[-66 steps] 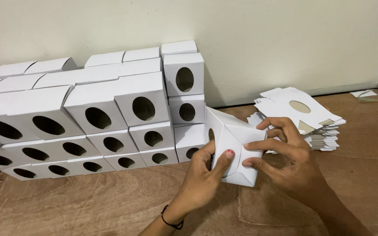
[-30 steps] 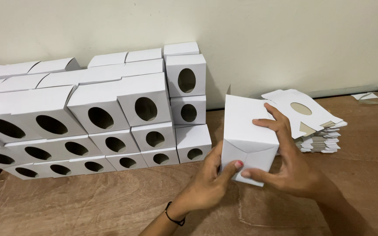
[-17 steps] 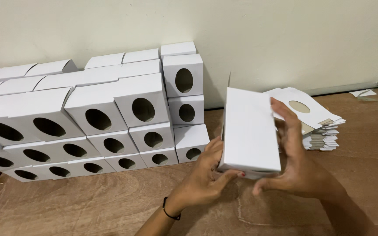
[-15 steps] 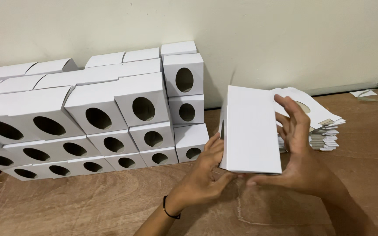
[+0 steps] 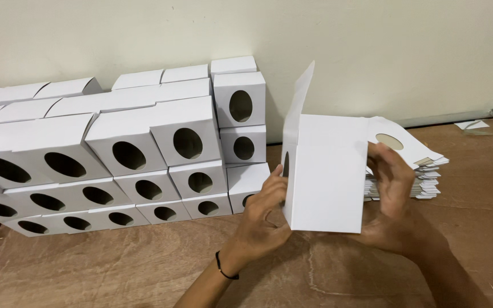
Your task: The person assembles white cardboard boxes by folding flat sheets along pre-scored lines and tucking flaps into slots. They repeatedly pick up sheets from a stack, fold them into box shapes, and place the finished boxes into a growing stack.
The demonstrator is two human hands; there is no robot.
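**A:** Gripping from both sides, the person is holding a plain white folded cardboard box (image 5: 327, 179) upright just above the brown wooden board surface (image 5: 115, 268); the left hand (image 5: 262, 215) is closing its fingers on the near left edge, thumb pressing the corner.

**B:** And the right hand (image 5: 392, 199) is wrapping round the far side; fingers curling over the right wall, so the box is being squeezed square between the two palms, I'd judge.

**A:** One flap is standing up at the top left, tilting back towards the cream wall (image 5: 372, 45); the box is still open there.

**B:** Stacked white cardboard boxes with oval cut-out windows (image 5: 161, 154) are sitting against that wall on the left, windows facing out; a pile of flat white unfolded box blanks (image 5: 415, 171) is lying just behind the right hand, within easy reach.

**A:** Hidden bits; the held box's window side is turning away, only a dark sliver showing on its left face; the right palm is covered; the stack's left end is running out of frame.
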